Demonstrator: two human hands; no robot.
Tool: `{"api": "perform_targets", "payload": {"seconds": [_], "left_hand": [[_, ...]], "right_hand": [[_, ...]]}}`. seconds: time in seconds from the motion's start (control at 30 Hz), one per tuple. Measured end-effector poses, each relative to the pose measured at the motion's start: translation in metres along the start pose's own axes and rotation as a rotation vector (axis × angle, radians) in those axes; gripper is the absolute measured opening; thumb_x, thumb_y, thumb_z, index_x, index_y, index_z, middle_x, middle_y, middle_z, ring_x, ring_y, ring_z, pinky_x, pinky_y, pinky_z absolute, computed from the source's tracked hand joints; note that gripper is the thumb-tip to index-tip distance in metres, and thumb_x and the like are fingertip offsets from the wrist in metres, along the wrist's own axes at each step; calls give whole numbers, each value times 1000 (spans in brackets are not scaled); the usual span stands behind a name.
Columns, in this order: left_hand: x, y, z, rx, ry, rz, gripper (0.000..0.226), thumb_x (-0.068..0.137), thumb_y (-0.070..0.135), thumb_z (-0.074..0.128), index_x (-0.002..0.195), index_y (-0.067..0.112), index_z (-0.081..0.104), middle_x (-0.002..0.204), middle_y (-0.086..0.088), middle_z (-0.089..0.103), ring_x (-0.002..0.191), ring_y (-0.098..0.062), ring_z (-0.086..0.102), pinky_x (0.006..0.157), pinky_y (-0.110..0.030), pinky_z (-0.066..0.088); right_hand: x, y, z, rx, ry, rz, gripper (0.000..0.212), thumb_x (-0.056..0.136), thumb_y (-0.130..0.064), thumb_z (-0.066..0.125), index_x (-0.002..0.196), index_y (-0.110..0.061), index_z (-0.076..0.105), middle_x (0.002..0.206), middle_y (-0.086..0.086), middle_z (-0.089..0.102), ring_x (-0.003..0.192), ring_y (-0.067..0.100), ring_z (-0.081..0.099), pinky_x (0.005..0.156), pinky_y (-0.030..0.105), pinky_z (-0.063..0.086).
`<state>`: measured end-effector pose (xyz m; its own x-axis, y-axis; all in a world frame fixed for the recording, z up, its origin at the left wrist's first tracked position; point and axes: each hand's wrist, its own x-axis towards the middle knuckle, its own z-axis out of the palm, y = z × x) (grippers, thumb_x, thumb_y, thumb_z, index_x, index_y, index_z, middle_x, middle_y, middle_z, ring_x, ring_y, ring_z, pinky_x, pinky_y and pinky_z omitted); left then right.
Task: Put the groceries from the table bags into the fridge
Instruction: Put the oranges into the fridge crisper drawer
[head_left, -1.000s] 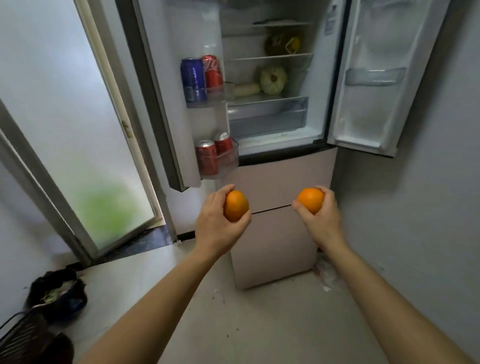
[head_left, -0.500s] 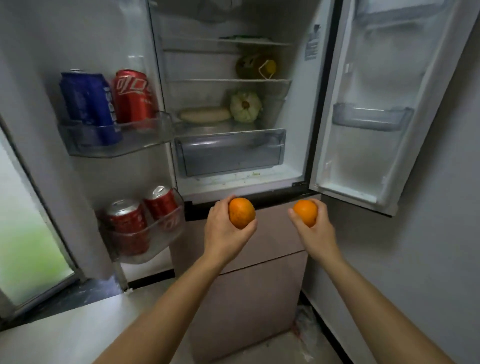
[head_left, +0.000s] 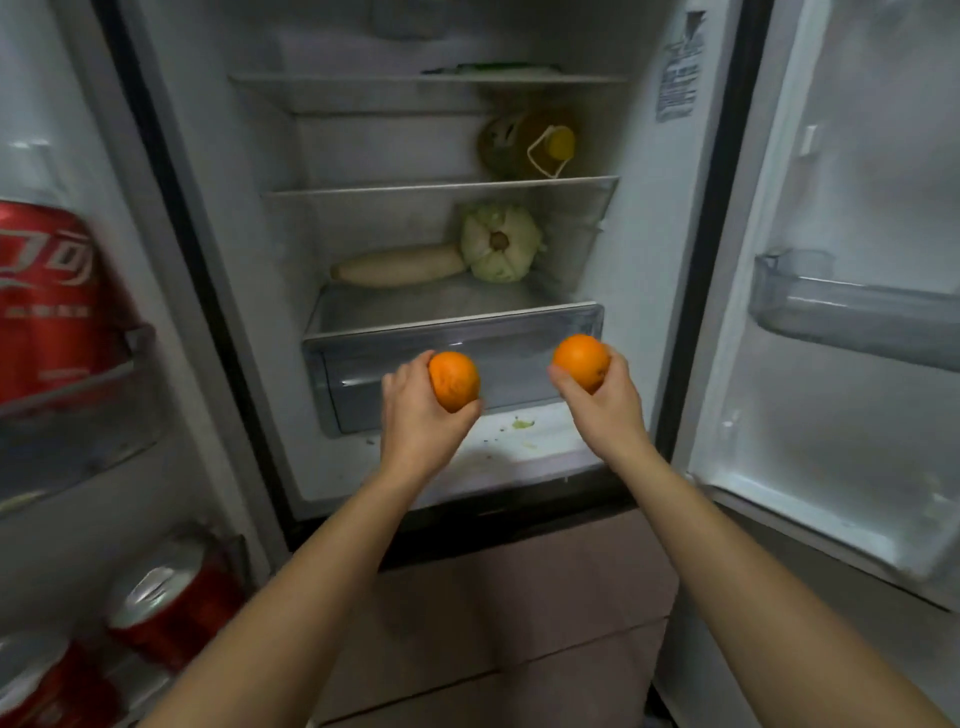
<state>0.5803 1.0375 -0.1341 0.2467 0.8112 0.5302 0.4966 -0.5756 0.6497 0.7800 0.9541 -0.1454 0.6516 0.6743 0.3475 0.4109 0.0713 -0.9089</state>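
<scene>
Head view: both bare arms reach forward at an open fridge (head_left: 249, 291), each hand holds one orange in the air in front of the clear crisper drawer (head_left: 524, 332), neither orange is set down on anything; left hand (head_left: 418, 423) grips the left orange (head_left: 454, 381), fingers (head_left: 402, 376) curled round its far side and thumb under its lower right edge, clamped on the fruit; right hand (head_left: 610, 402) grips the right orange (head_left: 581, 361), fingers wrapped over its right side, thumb on its left side, also clamped; the two oranges are apart and at about the same height, right one slightly higher; drawer front is closed; green scraps (head_left: 522, 424) lie on the white fridge floor just below the drawer; on the shelf above the drawer a long white radish (head_left: 400, 266) lies on its side, touching a pale green cabbage (head_left: 500, 243) to its right; glass shelf (head_left: 441, 187) above that carries a yellow-capped oil bottle (head_left: 524, 143) lying tilted toward the right wall; top shelf (head_left: 415, 80) has something flat and green on it, too dim to tell what; left door bins hold red cans, one upper can (head_left: 47, 296) and lower cans (head_left: 171, 597), blurred; right door (head_left: 872, 156) stands open with a clear bin (head_left: 852, 312); pinkish lower drawers (head_left: 519, 623) sit below the open compartment
</scene>
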Motion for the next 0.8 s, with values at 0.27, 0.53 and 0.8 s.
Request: {"api": "perform_targets", "payload": {"seconds": [0.27, 0.53, 0.8], "left_hand": [[95, -31, 27, 376, -5, 38, 81, 75, 64, 71, 136, 17, 48, 149, -11, 45, 140, -31, 36, 114, -50, 30], [113, -47, 43, 287, 67, -190, 78, 74, 85, 49, 121, 23, 43, 117, -3, 53, 122, -31, 46, 95, -54, 47], [85, -46, 36, 256, 164, -85, 81, 75, 80, 46, 128, 19, 47, 125, -9, 58, 124, -31, 43, 106, -57, 38]], "right_hand": [[129, 16, 61, -54, -153, -144, 89, 70, -87, 48, 134, -25, 43, 115, 2, 59, 104, 26, 59, 85, 37, 44], [167, 37, 97, -218, -117, -316, 85, 78, -86, 38, 132, -21, 46, 126, 10, 61, 132, 35, 45, 98, 43, 42], [141, 34, 83, -262, -4, -349, 78, 81, -84, 38, 125, -20, 49, 114, 10, 61, 110, 33, 55, 79, 31, 34]]}}
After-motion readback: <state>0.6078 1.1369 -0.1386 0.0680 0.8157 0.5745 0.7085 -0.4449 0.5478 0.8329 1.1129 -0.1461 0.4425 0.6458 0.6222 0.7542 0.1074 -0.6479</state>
